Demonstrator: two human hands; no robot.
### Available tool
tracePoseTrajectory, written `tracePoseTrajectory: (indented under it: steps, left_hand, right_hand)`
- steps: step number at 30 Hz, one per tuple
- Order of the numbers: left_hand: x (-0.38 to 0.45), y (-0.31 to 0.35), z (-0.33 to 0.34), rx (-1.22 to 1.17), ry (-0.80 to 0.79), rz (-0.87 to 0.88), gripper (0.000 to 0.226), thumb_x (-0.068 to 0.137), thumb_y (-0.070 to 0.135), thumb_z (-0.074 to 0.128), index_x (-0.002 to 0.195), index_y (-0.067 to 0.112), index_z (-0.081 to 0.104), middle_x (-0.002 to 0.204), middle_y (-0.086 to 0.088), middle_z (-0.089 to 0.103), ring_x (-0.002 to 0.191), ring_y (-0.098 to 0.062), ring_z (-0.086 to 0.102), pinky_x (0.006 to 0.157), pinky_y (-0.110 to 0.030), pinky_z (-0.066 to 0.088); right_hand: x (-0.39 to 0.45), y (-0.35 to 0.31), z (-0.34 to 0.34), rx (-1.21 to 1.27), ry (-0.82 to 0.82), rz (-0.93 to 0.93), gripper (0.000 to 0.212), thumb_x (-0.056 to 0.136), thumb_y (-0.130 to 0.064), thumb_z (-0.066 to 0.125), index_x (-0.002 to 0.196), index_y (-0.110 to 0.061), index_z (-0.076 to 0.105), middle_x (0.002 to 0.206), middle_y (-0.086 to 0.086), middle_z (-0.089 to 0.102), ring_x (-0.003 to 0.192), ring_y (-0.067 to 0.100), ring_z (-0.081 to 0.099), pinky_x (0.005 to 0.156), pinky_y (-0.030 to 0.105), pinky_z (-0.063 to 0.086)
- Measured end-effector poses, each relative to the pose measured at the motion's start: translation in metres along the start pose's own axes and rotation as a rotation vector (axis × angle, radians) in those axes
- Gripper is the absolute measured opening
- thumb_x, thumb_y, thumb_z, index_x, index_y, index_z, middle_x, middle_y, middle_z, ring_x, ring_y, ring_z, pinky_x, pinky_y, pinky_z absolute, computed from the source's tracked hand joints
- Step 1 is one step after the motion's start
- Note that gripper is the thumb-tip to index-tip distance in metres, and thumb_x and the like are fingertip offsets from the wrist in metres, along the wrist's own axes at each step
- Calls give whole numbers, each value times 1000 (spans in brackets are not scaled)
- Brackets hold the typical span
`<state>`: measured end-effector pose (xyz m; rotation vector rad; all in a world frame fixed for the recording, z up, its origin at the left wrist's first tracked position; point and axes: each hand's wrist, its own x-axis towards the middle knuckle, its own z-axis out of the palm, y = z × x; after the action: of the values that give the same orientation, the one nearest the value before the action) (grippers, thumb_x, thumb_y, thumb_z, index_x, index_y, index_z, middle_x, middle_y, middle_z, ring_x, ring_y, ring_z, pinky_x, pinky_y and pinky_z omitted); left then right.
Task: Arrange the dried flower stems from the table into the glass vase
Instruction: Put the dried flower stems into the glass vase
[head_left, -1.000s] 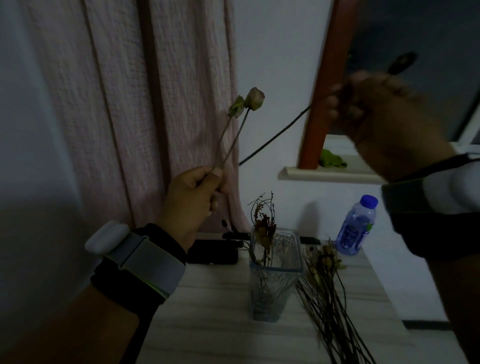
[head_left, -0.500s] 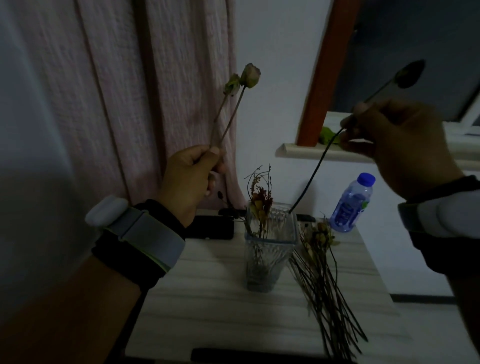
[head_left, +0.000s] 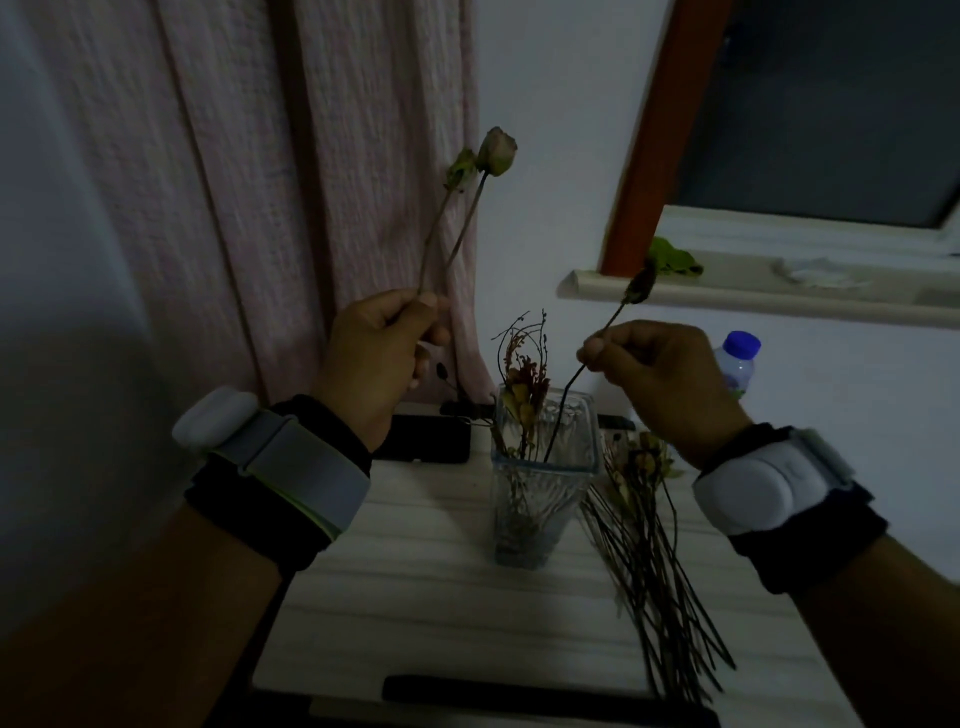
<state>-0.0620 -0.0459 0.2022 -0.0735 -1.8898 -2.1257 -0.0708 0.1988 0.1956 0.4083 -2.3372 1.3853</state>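
A square glass vase (head_left: 540, 499) stands on the pale table (head_left: 426, 587) and holds a few dried twigs. My right hand (head_left: 660, 379) pinches a dark dried stem (head_left: 569, 384) just above the vase; the stem's lower end is inside the vase mouth and its dark bud points up. Up at the left of the vase, my left hand (head_left: 379, 353) grips two dried rose stems (head_left: 467, 208) upright, with their buds against the curtain. A bundle of loose dried stems (head_left: 654, 561) lies on the table right of the vase.
A pink curtain (head_left: 291, 182) hangs behind the left hand. A blue-capped plastic bottle (head_left: 737, 364) stands behind my right hand. A black device (head_left: 426, 436) lies at the table's back edge, and a white sill (head_left: 753, 296) with a green leaf juts from the wall.
My right hand has come down and left with the dark stem, and its lower end now sits inside the vase. My left hand keeps its two rose stems raised.
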Motion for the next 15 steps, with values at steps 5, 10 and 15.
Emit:
tracePoseTrajectory:
  steps: [5,10,15]
  left_hand:
    - [0,-5,0,20,-3,-2,21,97,25,54,85,23,71,66,2,63,49,-12,44,44,-20,33]
    - [-1,-7,-1,11,-13,-9,20,98,23,54,86,22,71,65,3,63,47,-12,43,42,-20,33]
    - [0,-10,-1,10,-9,-16,21,97,23,54,85,23,71,63,5,63,46,-11,43,43,-20,32]
  right_hand:
    - [-4,20,15,0,-34,26,18,91,-16,68,81,-2,73,75,-4,69,67,-3,61,70,14,48]
    - [-3,32,23,26,-80,67,15,90,-13,68,88,0,75,89,7,74,81,8,69,76,20,56]
    - [0,36,27,16,-90,73,10,90,-11,68,88,-4,75,85,-1,73,75,0,66,73,12,53]
